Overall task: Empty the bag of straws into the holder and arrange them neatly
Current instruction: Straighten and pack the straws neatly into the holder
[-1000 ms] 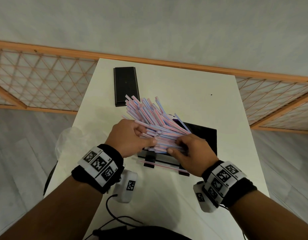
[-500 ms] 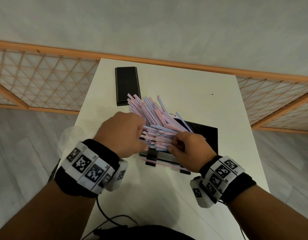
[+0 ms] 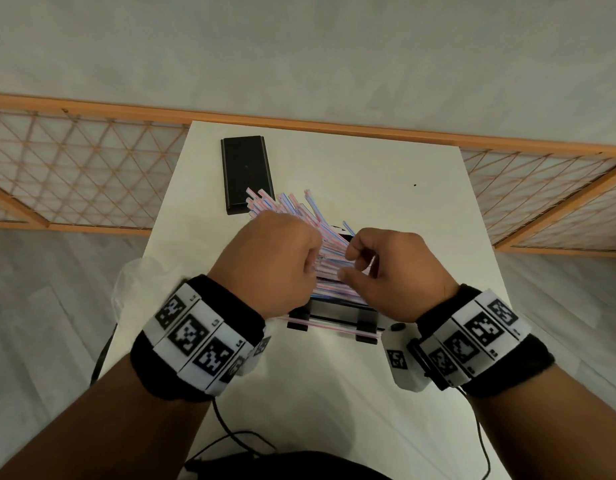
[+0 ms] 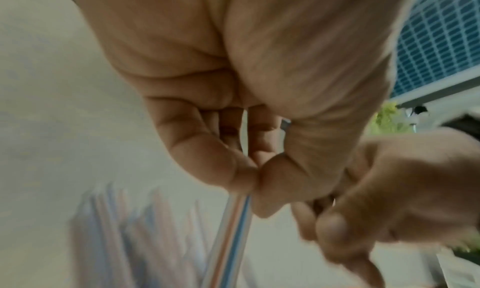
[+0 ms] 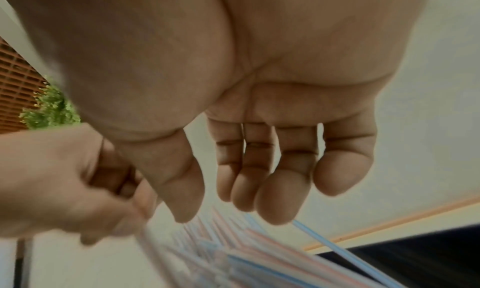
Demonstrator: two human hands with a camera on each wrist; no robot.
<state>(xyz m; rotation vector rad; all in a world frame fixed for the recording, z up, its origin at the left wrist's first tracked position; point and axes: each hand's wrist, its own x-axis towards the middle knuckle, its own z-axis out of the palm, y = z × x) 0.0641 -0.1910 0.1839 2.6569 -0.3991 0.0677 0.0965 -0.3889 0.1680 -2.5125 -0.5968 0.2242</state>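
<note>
A heap of pink-and-blue striped straws [image 3: 325, 237] lies slanted across the black holder [image 3: 334, 315], its tips fanned toward the far left. My left hand [image 3: 313, 261] is over the heap's left side. Its thumb and forefinger pinch one striped straw [image 4: 233, 220], shown in the left wrist view. My right hand [image 3: 348, 263] hovers just right of it. The right wrist view shows its fingers [image 5: 275, 200] loosely bent above the straws [image 5: 272, 257], holding nothing. One loose straw [image 3: 334, 326] lies on the table against the holder's near feet.
A black lid [image 3: 247, 174] lies flat at the far left of the white table [image 3: 386, 202]. A clear plastic bag [image 3: 133, 282] hangs over the left table edge. Black cables [image 3: 237, 441] trail near my body. A wooden lattice fence [image 3: 74, 174] runs behind the table.
My left hand slid right over the heap and now pinches a straw. My right hand let go of the bundle's near end and lifted slightly.
</note>
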